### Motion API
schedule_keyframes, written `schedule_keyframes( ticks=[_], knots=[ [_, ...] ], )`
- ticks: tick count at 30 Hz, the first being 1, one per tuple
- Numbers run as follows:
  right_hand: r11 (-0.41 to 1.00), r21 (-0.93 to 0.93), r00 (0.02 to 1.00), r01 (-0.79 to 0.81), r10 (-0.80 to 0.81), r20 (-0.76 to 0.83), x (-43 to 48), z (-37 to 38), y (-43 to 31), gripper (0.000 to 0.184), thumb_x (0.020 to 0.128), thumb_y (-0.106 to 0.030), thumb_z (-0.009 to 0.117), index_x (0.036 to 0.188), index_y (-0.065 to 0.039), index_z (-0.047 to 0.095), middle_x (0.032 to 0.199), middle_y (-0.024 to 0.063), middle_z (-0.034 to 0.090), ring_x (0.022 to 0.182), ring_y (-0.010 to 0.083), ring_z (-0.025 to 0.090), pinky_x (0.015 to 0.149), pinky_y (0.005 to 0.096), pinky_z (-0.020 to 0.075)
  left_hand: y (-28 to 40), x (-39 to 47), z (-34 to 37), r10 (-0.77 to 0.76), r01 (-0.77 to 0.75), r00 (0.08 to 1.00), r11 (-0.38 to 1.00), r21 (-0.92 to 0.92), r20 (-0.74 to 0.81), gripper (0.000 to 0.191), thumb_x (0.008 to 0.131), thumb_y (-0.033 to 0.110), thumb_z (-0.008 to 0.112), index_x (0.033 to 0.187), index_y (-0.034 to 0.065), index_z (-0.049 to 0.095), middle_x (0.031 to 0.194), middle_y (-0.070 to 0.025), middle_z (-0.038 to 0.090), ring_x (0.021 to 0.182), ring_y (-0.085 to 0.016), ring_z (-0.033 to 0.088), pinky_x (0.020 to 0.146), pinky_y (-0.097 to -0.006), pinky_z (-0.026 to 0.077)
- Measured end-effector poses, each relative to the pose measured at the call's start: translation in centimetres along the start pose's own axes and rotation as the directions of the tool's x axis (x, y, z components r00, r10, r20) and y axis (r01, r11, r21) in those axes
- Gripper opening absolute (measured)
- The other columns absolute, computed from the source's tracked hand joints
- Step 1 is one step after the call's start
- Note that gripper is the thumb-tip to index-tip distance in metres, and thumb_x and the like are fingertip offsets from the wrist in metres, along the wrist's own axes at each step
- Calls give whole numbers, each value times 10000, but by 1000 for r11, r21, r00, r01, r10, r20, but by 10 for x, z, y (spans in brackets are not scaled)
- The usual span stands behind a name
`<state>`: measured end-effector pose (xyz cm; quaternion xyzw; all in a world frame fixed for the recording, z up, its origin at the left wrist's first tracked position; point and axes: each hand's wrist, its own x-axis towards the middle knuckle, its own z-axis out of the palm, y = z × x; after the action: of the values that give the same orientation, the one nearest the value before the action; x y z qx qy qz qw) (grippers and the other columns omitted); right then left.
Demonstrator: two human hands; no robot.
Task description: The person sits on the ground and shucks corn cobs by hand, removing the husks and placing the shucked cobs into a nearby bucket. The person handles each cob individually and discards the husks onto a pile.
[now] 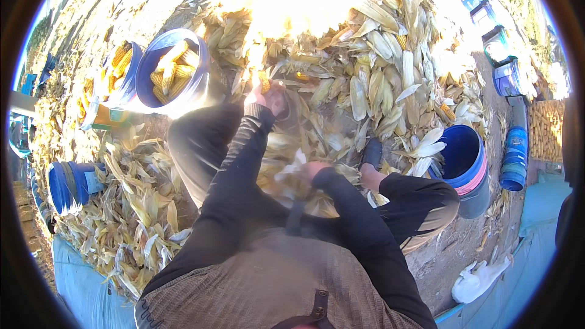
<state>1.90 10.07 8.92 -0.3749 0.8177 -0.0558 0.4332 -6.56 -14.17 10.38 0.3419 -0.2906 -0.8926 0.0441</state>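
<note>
My left hand (pixel 257 96) is stretched forward, its fingers around a yellow ear of corn (pixel 263 81) that glare partly washes out. Low between my legs, my right hand (pixel 315 170) is blurred and holds a pale corn husk (pixel 292 167). Loose dry husks (pixel 320 132) cover the ground under both hands. Left of my left hand stands a blue bucket (pixel 204 55) with several husked corn cobs (pixel 171 75) in it. Ahead and to the right lies a heap of ears still in their husks (pixel 379 68).
Another bucket (pixel 130 77) of cobs stands farther left, near a blue bucket lying on its side (pixel 75 185). By my right knee is a dark blue bucket (pixel 461 155). Several containers (pixel 507 77) line the right side. A white cat (pixel 477 278) lies beside a blue tarp (pixel 516 288).
</note>
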Motion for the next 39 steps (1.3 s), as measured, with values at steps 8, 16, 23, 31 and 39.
schedule_keyframes(
  ticks=[8, 16, 23, 31, 39],
  knots=[
    [928, 347, 985, -137, 165, -51, -1, -29, 29, 542, 839, -476, 539, 1225, -101, 597, 1180, 200, 619, 1084, 325, 602, 951, 404, 444, 83, 25, -6, 538, -543, 835, 839, -15, -115, 464, 935, 422, 541, 1297, 145, 456, 1192, -40, 615, 1061, -212, 583, 835, -363, 460],
    [811, 553, 758, -192, 480, -441, 50, -63, 89, 419, 838, -364, 595, 1194, -143, 600, 1017, 155, 680, 962, 320, 643, 855, 407, 487, -126, 151, -32, 420, -464, 855, 354, 812, 305, 312, 911, 84, 515, 1202, -11, 575, 1089, -141, 665, 1056, -231, 620, 923, -319, 474],
    [599, 797, 795, 77, 445, -412, 111, -29, 104, 390, 824, -259, 651, 1192, -140, 601, 932, 121, 700, 871, 279, 669, 796, 365, 514, -121, 214, -8, 194, -378, 850, -426, 822, 491, 519, 838, 71, 508, 1354, 109, 466, 1085, -219, 640, 1113, -388, 545, 992, -427, 405],
    [299, 916, 814, 268, 438, -381, 135, -15, 120, 337, 843, -155, 631, 1160, -44, 608, 991, 131, 687, 873, 218, 668, 802, 320, 512, -118, 209, 25, 88, -219, 913, -718, 661, 398, 428, 791, 172, 609, 1192, 90, 487, 1064, -177, 632, 1043, -364, 587, 905, -448, 439],
    [465, 869, 635, 169, 623, -457, 98, -51, 112, 622, 810, -303, 708, 1319, -20, 488, 1046, 142, 648, 904, 187, 629, 820, 306, 499, -132, 74, 10, 114, -211, 961, -298, 931, 254, 478, 802, 236, 630, 1198, 73, 416, 953, -236, 654, 893, -390, 643, 767, -470, 501]
  ],
)
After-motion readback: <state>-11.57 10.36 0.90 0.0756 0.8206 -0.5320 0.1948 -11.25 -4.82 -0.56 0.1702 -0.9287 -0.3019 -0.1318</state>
